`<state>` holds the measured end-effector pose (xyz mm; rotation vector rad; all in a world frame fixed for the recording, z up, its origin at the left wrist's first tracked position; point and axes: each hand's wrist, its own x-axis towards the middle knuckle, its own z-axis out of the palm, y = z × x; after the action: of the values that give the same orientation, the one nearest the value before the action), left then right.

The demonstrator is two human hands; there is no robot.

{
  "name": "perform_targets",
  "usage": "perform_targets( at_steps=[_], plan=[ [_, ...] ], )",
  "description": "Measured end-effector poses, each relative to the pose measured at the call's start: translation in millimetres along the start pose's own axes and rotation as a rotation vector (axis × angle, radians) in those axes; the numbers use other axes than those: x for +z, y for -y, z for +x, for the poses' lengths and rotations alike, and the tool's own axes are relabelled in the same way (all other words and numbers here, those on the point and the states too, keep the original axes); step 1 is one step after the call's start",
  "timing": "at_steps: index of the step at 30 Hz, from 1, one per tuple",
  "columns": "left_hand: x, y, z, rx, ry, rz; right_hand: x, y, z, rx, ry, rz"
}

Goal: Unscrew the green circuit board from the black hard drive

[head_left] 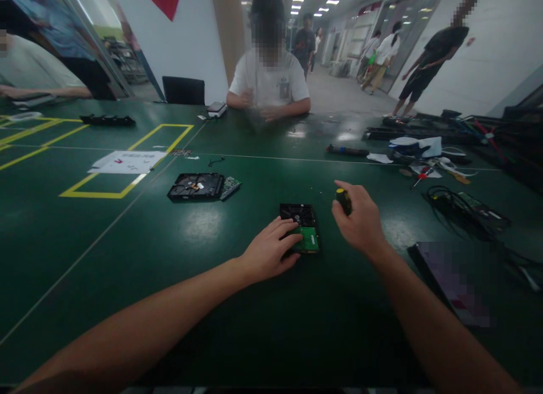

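Note:
A black hard drive (299, 214) with a green circuit board (309, 239) on its near end lies on the green table (212, 303) in front of me. My left hand (271, 250) rests on the drive's near left corner, fingers laid over the board. My right hand (360, 219) is closed round a screwdriver with a yellow and black handle (343, 200), held just right of the drive; the tip is hidden. A second opened hard drive (195, 186) with a loose green board (230, 187) lies further off to the left.
A person in a white shirt (270, 80) sits across the table. Yellow tape outlines (123, 184) and a paper sheet (127, 162) lie far left. Cables and tools (462, 207) crowd the right side, a dark flat device (458, 281) sits near right. People stand in the corridor behind.

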<state>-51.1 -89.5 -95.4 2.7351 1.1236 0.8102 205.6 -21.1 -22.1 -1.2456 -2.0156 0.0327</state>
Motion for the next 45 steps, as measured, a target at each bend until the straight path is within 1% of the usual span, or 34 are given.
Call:
perform_targets(
  at_steps=[2,6,9,12,16,20,22,24,28,30,34,38,45],
  plan=[
    [0.1,0.5,0.1,-0.003,0.003,-0.002,-3.7,-1.0,7.2,-0.010,-0.059,0.015],
    [2.0,1.9,2.3,-0.002,-0.001,-0.025,-2.4,-3.8,18.6,0.010,-0.107,0.101],
    [4.8,2.9,5.3,-0.018,-0.008,-0.037,7.4,-6.3,19.7,0.021,-0.144,0.143],
    [8.0,4.4,8.2,-0.013,-0.020,-0.032,20.2,-8.4,14.1,0.034,-0.200,0.157],
    [10.5,8.0,13.8,0.014,-0.024,0.002,28.5,-9.5,4.0,0.030,-0.200,0.138],
    [11.9,12.2,21.3,0.045,-0.004,0.026,23.7,-10.4,-2.3,0.046,-0.114,0.123],
    [12.3,13.4,23.1,0.040,-0.001,0.021,20.0,-11.3,-3.8,0.073,-0.093,0.113],
    [11.9,14.0,23.0,0.028,0.007,0.010,17.1,-11.6,-4.7,0.085,-0.135,0.115],
    [10.0,13.8,21.2,0.024,0.023,-0.026,16.9,-5.5,-8.0,0.072,-0.264,0.159],
    [9.9,13.5,20.9,0.026,0.017,-0.037,20.3,1.0,-11.5,0.071,-0.283,0.222],
    [12.1,13.5,20.9,0.014,-0.001,-0.040,29.7,11.4,-19.4,0.048,-0.211,0.378],
    [14.2,14.3,20.4,0.016,-0.009,-0.053,32.7,13.2,-22.9,0.065,-0.167,0.374],
    [14.0,13.9,20.1,0.016,-0.025,-0.061,29.8,14.6,-23.6,0.061,-0.161,0.375]
  ],
)
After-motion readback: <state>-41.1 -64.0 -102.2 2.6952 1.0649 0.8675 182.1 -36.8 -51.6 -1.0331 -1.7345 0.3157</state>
